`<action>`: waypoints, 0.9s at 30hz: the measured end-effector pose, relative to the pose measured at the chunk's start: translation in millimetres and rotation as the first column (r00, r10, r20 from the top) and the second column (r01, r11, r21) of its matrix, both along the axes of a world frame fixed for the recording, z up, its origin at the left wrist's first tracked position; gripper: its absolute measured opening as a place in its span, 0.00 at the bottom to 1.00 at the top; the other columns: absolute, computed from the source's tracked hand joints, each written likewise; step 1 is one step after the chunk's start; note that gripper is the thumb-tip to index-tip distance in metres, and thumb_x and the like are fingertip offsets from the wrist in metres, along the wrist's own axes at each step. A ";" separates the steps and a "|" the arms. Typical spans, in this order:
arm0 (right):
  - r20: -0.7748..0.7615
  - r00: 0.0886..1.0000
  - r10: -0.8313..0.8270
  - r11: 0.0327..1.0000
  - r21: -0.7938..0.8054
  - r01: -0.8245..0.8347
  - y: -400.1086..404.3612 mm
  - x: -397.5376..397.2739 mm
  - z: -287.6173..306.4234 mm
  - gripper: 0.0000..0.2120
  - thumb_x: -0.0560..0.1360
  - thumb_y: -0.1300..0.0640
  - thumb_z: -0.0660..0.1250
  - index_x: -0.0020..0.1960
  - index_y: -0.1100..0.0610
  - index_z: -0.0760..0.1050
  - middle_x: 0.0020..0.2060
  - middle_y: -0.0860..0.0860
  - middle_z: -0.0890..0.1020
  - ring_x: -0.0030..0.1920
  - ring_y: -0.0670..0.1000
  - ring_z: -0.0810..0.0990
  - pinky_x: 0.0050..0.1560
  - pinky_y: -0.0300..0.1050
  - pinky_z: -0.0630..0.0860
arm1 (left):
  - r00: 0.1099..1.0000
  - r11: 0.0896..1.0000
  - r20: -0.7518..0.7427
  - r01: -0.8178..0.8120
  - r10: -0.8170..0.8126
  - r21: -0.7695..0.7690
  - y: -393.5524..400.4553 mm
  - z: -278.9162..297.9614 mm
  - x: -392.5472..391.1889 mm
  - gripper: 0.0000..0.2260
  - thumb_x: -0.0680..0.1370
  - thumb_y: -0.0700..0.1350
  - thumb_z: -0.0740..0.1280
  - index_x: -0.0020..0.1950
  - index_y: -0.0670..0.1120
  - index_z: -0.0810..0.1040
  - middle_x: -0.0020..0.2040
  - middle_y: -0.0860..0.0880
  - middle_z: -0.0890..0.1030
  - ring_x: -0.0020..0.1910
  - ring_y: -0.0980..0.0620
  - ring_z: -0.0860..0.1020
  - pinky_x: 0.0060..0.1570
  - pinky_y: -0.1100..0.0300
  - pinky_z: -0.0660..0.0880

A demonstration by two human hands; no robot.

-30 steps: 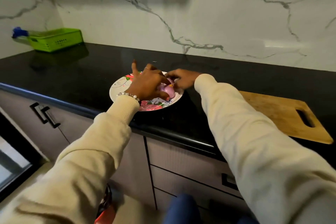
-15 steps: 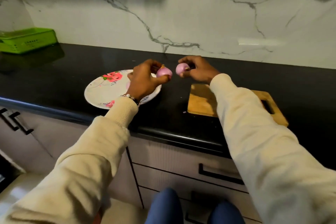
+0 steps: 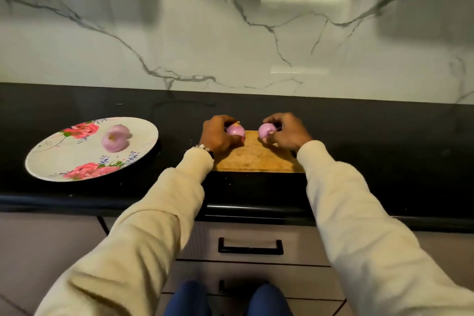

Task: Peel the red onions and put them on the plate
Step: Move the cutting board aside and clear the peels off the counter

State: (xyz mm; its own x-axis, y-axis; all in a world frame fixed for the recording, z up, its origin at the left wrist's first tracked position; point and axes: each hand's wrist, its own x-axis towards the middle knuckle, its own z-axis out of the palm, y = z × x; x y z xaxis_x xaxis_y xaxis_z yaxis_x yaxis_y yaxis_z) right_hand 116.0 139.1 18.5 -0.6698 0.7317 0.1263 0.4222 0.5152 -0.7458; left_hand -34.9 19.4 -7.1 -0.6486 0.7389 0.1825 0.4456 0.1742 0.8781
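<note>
While two peeled onions [image 3: 115, 137] are lying on the floral plate [image 3: 77, 161] at left, the left hand [image 3: 218, 136] and right hand [image 3: 287, 134] are each gripping one onion half, left [image 3: 235, 129] and right [image 3: 266, 130], fingers curled, over the cutting board [image 3: 256, 159].

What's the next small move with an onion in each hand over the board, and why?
Probably set the right hand's onion down on the cutting board to free fingers for peeling the left hand's onion. Both hands grip one, so neither can pull skin. Two onions lie on the plate.
</note>
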 end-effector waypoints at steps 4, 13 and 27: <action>-0.015 0.999 0.040 0.998 0.040 -0.039 -4.6 -4.2 -10.7 0.26 0.71 0.62 0.77 0.67 0.55 0.76 0.63 0.52 0.78 0.60 0.50 0.76 0.60 0.41 0.71 | 0.994 0.996 -0.088 0.064 -0.069 -0.062 -1.1 2.9 -0.7 0.30 0.68 0.40 0.79 0.69 0.44 0.74 0.63 0.46 0.78 0.56 0.52 0.76 0.60 0.60 0.73; 0.160 0.987 -0.019 0.997 0.080 0.007 -16.5 -12.8 3.9 0.38 0.70 0.66 0.76 0.76 0.54 0.65 0.71 0.55 0.72 0.71 0.59 0.70 0.71 0.55 0.69 | 0.967 0.989 -0.216 0.118 -0.136 -0.094 -35.0 17.0 -7.9 0.31 0.72 0.40 0.76 0.73 0.45 0.70 0.69 0.47 0.74 0.62 0.49 0.77 0.61 0.58 0.74; -0.024 0.901 0.433 0.891 0.165 -0.424 -153.8 -174.1 26.4 0.15 0.77 0.65 0.69 0.63 0.60 0.79 0.59 0.56 0.82 0.59 0.52 0.80 0.57 0.36 0.71 | 0.811 0.826 -0.420 -0.523 0.406 -0.211 -204.0 32.1 -123.9 0.28 0.69 0.62 0.74 0.59 0.43 0.81 0.54 0.44 0.83 0.52 0.45 0.81 0.56 0.47 0.77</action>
